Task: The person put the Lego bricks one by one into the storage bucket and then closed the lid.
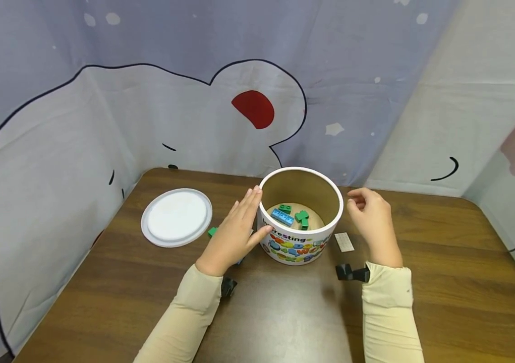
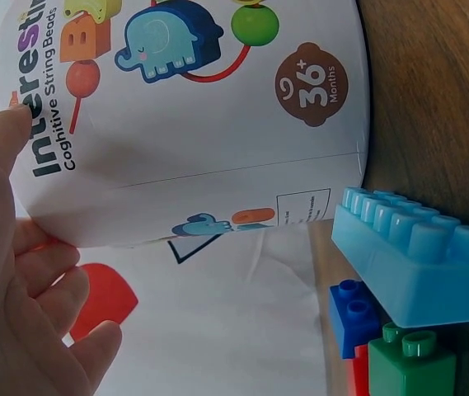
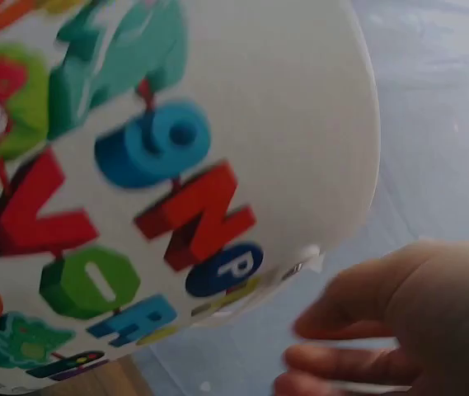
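Observation:
A white round bucket (image 1: 295, 247) printed with colourful letters and beads stands upright, its top uncovered. Inside lie a blue building block (image 1: 282, 217) and several green blocks (image 1: 301, 216). My left hand (image 1: 234, 234), fingers straight, rests against the bucket's left side near the rim; the left wrist view shows the thumb on the printed wall. Just right of the bucket my right hand (image 1: 373, 222) hovers with fingers loosely bent and nothing visible in them. Beside the bucket, the left wrist view shows a light blue block (image 2: 411, 260), a dark blue block (image 2: 352, 318), a green block (image 2: 411, 363) and a partly hidden red piece (image 2: 358, 375).
A round white lid (image 1: 176, 217) lies on the wooden table (image 1: 284, 317) to the left. Right of the bucket is a small pale card (image 1: 344, 242). A printed curtain (image 1: 171, 116) hangs behind the table's back edge.

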`<control>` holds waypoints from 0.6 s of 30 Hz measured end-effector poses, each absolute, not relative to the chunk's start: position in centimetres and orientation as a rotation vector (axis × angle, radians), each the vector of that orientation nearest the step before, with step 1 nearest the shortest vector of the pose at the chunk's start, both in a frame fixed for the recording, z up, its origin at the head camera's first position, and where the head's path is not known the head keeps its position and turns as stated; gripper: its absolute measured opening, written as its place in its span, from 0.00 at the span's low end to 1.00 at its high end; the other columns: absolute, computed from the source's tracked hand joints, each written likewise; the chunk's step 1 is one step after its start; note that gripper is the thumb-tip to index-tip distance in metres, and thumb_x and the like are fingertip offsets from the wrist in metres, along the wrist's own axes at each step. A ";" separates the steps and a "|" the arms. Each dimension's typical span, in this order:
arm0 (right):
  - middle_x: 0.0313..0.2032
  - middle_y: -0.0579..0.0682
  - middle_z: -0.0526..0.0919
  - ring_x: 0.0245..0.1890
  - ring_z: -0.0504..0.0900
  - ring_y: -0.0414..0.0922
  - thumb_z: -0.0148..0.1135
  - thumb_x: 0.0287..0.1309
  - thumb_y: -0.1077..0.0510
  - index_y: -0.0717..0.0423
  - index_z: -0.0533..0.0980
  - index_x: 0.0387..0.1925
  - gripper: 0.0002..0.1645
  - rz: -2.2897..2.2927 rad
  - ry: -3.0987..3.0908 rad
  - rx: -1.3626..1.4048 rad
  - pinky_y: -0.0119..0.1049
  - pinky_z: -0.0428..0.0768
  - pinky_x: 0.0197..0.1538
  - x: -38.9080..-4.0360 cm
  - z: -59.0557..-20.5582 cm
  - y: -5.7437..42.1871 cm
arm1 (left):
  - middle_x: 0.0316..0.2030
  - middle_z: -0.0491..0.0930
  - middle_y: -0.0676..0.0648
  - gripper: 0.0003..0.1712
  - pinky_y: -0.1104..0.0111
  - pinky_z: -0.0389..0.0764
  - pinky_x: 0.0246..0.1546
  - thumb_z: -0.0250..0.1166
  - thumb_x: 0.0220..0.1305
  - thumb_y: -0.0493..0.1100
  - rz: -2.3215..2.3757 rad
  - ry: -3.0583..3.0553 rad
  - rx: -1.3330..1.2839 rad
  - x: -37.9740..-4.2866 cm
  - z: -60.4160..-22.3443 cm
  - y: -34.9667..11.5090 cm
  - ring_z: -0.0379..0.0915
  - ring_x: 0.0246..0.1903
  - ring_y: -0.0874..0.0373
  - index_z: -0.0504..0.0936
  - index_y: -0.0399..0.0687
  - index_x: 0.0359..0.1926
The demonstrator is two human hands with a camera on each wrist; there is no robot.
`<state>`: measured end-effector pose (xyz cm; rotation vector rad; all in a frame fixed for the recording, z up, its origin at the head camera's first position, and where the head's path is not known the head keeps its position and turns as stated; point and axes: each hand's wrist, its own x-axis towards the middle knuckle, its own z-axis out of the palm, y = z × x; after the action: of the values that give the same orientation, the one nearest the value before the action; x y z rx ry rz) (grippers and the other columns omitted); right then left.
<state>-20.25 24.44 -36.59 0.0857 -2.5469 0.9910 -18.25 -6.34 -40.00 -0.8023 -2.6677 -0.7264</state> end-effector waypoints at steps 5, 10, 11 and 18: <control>0.40 0.64 0.86 0.42 0.84 0.59 0.57 0.62 0.62 0.71 0.81 0.46 0.17 1.021 -2.784 0.024 0.50 0.80 0.47 -20.6 -37.3 25.0 | 0.80 0.47 0.43 0.48 0.47 0.53 0.74 0.59 0.74 0.57 -0.722 -2.668 -0.797 -18.1 -39.9 -6.6 0.41 0.78 0.50 0.47 0.40 0.80; 0.42 0.66 0.85 0.46 0.82 0.63 0.61 0.60 0.56 0.72 0.79 0.46 0.21 1.003 -3.016 -0.088 0.56 0.79 0.51 -20.5 -37.9 25.4 | 0.80 0.46 0.42 0.48 0.47 0.53 0.74 0.59 0.75 0.57 -0.715 -2.665 -0.808 -18.2 -40.0 -6.6 0.41 0.78 0.49 0.47 0.40 0.80; 0.39 0.65 0.85 0.44 0.82 0.62 0.62 0.58 0.56 0.71 0.80 0.43 0.19 0.985 -3.045 -0.097 0.55 0.80 0.49 -20.5 -38.1 25.5 | 0.80 0.46 0.42 0.48 0.47 0.53 0.74 0.59 0.75 0.57 -0.717 -2.666 -0.808 -18.2 -40.0 -6.5 0.41 0.78 0.50 0.46 0.40 0.80; 0.22 0.53 0.79 0.29 0.77 0.53 0.69 0.54 0.55 0.65 0.80 0.24 0.15 0.895 -3.228 -0.096 0.44 0.76 0.34 -20.8 -39.4 26.2 | 0.79 0.47 0.41 0.48 0.48 0.52 0.74 0.59 0.74 0.57 -0.727 -2.654 -0.816 -18.3 -40.1 -6.3 0.41 0.79 0.50 0.47 0.39 0.80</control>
<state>-20.81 26.20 -39.40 -0.0958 -3.2277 0.8948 -18.28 -6.25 -40.14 -0.8159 -2.6535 -0.7266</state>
